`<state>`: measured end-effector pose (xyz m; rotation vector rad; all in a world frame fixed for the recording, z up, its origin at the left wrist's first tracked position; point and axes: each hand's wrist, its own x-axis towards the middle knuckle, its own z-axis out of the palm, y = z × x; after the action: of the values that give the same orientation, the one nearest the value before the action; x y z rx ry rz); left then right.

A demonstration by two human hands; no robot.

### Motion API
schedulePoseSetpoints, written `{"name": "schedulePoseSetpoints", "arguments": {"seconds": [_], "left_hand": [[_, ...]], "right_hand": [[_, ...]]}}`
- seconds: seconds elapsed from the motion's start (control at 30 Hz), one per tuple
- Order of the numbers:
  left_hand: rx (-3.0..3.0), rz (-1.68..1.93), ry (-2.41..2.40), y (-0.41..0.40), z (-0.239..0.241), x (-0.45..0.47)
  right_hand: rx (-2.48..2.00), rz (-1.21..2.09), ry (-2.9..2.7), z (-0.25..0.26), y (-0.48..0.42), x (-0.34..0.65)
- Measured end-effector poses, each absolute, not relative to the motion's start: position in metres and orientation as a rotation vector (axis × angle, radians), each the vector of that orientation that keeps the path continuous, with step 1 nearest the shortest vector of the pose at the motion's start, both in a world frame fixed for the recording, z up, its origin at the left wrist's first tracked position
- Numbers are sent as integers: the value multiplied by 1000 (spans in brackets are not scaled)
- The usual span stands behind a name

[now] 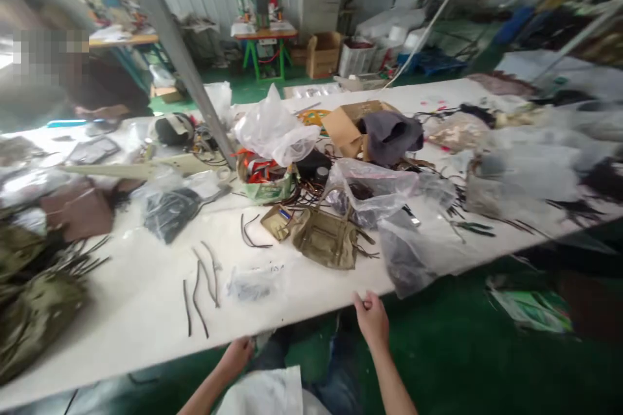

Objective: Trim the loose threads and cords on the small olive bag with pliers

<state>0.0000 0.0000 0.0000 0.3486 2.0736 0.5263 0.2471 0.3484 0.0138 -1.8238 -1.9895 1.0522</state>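
Resting at table edge, both hands apparently empty

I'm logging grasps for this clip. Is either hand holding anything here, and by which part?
Nothing clearly held. The right hand is loosely curled at the table edge; the left hand sits just below the edge. Whether either pinches something small cannot be told.

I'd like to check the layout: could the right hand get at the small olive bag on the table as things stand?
Probably yes: the right hand sits at the table edge, and bare tabletop lies between it and the olive bag.
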Motion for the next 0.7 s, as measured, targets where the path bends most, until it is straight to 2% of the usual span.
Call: {"name": "schedulePoseSetpoints", "arguments": {"seconds": [0.17, 0.27, 0.37, 0.53, 0.7], "left_hand": [[-148, 805, 2189, 1, -20, 53], [-335, 900, 2228, -4, -4, 116], [-379, 954, 2210, -11, 20, 183], [-703, 1252, 2286, -3, 56, 246], [-684, 1503, 2462, 30, 114, 229]], "right_hand": [[-1842, 1243, -2178, -3, 458, 146], [-1899, 1294, -2210, -3, 483, 118], [-1831, 1191, -2230, 9, 490, 118], [-1384, 1067, -2122, 79, 465, 158], [-1049, 1026, -2244, 164, 446, 198]]}}
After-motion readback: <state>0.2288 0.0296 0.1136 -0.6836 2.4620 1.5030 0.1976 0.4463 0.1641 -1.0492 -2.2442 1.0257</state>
